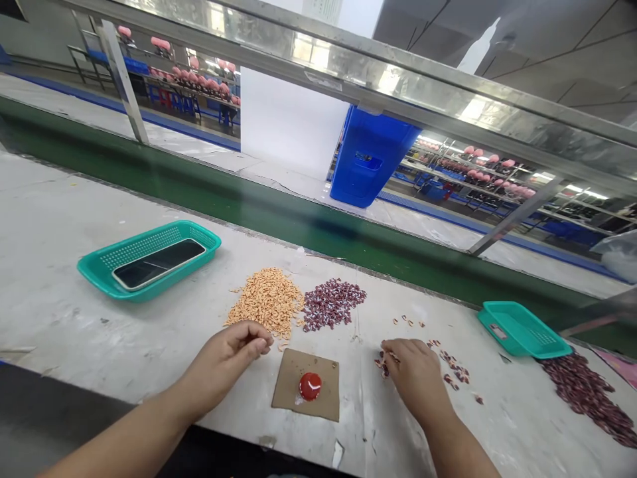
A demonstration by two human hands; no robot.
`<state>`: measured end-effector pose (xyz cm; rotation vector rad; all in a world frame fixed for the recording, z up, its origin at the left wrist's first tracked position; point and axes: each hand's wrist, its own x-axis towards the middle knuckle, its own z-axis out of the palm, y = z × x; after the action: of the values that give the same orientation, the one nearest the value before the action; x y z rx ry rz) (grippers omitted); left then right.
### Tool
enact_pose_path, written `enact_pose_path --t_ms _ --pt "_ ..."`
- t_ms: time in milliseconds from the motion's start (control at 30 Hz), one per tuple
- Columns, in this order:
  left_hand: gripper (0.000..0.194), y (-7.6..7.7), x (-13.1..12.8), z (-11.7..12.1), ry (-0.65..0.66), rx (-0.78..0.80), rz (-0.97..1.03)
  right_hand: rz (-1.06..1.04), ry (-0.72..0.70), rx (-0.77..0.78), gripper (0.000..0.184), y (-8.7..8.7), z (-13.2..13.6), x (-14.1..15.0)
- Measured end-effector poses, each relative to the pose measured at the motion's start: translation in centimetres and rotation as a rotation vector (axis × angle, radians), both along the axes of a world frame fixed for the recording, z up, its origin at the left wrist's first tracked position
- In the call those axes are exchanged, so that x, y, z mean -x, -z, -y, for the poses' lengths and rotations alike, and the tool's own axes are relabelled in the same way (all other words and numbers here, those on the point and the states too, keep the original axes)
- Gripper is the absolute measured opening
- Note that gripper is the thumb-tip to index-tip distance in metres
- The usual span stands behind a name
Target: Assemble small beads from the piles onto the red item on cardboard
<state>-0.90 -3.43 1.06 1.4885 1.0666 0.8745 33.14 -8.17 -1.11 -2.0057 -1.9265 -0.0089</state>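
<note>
My left hand [241,350] hovers at the front edge of a heap of small orange-tan curved pieces [269,299], thumb and fingertips drawn together; what they pinch, if anything, is too small to make out. Beside that heap lies a pile of small dark-red pieces [333,303]. Between my hands, a brown square board [326,406] carries a shiny red round thing [310,386]. With its fingers curled down, my right hand [415,373] is at a few red-and-tan pieces [381,365] on the table; its fingertips partly hide what they grip. More red-and-tan pieces [455,368] lie scattered to its right.
A green basket [99,269] at the left holds a black-screened phone [159,263]. Another green basket [522,330] stands right, near a heap of long dark-red pieces [587,398]. Beyond the green strip [298,219], a blue bin [373,156] hangs by the metal rail [368,93].
</note>
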Motion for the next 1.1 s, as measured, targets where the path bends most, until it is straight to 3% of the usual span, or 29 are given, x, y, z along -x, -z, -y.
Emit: enact_pose_path --t_ms 133,267,400,600,733,867,1033,1100 --pt "0.016 -0.9 -0.1 -1.2 0.065 -0.126 -0.238 0.048 -0.129 0.097 0.017 -0.3 -3.5 4.3" --pt "0.018 -1.1 -0.6 -2.1 0.206 -0.350 -0.601 0.096 -0.148 0.138 0.014 0.0 -6.5 7.4" --pt "0.021 -0.2 -1.4 -2.8 0.329 -0.531 -0.835 0.100 -0.161 0.169 0.011 0.1 -7.5 7.9" --pt "0.022 1.1 -3.1 -3.5 0.415 -0.584 -0.922 -0.003 -0.165 0.175 0.012 -0.9 -6.7 7.9" --pt "0.019 0.6 -3.5 -3.5 0.418 -0.590 -0.944 -0.158 -0.198 0.162 0.012 -2.6 -5.0 8.7" --pt "0.018 -1.1 -3.3 -2.6 0.381 -0.584 -0.887 -0.364 -0.284 0.197 0.011 -4.5 -2.6 10.6" --pt "0.014 -2.3 -3.4 -0.1 0.331 -0.451 -0.528 -1.083 -0.399 0.389 0.015 -5.0 -0.3 13.1" --pt "0.015 -2.0 -3.4 0.8 0.299 -0.405 -0.380 -1.207 -0.396 0.400 0.020 -4.6 0.3 13.5"
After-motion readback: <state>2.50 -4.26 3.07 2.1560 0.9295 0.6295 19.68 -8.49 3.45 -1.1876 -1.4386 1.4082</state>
